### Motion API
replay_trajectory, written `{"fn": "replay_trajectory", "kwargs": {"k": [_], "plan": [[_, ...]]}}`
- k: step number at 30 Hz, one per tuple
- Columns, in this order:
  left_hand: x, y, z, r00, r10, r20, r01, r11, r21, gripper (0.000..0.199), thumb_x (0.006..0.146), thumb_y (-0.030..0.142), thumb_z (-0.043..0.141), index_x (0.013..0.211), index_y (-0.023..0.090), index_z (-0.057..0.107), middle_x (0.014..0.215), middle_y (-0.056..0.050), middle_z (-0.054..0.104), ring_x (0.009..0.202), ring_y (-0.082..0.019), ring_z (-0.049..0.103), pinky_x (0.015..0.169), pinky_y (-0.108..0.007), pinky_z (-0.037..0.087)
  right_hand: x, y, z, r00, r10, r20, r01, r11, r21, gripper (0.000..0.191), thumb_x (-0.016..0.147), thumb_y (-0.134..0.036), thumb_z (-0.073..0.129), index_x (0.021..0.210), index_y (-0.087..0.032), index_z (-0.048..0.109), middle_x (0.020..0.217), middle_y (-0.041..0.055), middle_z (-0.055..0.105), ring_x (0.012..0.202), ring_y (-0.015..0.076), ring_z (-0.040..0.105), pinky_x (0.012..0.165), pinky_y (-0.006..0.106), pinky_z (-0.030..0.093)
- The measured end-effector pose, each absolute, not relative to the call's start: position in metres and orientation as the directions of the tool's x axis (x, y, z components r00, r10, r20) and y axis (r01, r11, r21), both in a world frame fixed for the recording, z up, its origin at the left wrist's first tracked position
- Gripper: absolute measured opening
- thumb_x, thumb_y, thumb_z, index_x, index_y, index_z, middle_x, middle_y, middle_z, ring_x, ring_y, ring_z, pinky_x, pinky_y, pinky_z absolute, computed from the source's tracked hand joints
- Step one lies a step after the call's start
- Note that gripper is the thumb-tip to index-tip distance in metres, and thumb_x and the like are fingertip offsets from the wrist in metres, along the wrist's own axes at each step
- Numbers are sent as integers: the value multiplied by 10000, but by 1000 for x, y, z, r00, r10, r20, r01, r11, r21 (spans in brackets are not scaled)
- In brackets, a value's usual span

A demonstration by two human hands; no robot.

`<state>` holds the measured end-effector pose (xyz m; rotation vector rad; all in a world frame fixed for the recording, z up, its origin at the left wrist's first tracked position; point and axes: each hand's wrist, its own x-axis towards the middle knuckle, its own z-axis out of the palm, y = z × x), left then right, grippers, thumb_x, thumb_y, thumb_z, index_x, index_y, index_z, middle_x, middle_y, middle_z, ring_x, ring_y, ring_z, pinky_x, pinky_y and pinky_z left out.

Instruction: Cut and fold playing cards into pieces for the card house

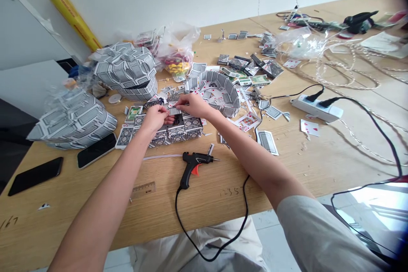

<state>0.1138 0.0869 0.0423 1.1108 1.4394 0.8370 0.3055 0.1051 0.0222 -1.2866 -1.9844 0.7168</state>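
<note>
My left hand (156,117) and my right hand (190,104) meet above a low block built of folded playing cards (188,131). Between their fingertips is a small grey-patterned playing card (174,111). The left thumb and forefinger pinch its near left side, and the right fingers close on its far right edge. Part of the block's top is hidden under the hands. Right behind the right wrist stands a round, walled card tray (235,98) with loose cards inside. A black glue gun (193,162) with an orange trigger lies in front of the block, its nozzle pointing right.
Two domed card structures (126,68) (76,121) stand at left, near two phones (97,151) (35,175). A ruler (143,190) lies in front. At right are a power strip (318,108) and coiled cord (347,66). Card boxes (248,66) and plastic bags (177,46) sit behind.
</note>
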Motion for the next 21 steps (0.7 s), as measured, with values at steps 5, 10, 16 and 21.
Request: {"fn": "replay_trajectory", "kwargs": {"k": [5,10,16,21], "plan": [[113,88,41,22,945,-327,178,318,931,275,956,-37,648,820,171,529,658,-18,693,568,-150,729,645,-264,629,306,106,21,-303,926,225,566,365,-739,111,928,-198,723,935,-164,828,957,69,827,886,195,713,825,326,488],[113,88,41,28,944,-328,183,318,930,269,934,-23,691,829,170,535,675,-18,701,577,-148,731,670,-277,640,306,106,22,-299,929,220,570,359,-739,112,928,-214,717,916,-168,818,958,67,822,886,195,703,822,326,481],[114,85,46,37,943,-329,206,315,926,275,999,-39,555,829,174,513,652,-28,706,570,-139,731,633,-244,619,306,106,23,-301,928,219,565,359,-743,105,926,-206,718,910,-156,809,962,78,827,883,200,707,817,327,481],[115,84,49,36,942,-335,226,319,921,276,997,-35,577,838,177,503,665,-37,726,543,-127,717,622,-228,600,306,105,23,-303,928,217,566,359,-742,102,924,-200,710,901,-166,803,971,75,828,890,201,707,821,327,481]]}}
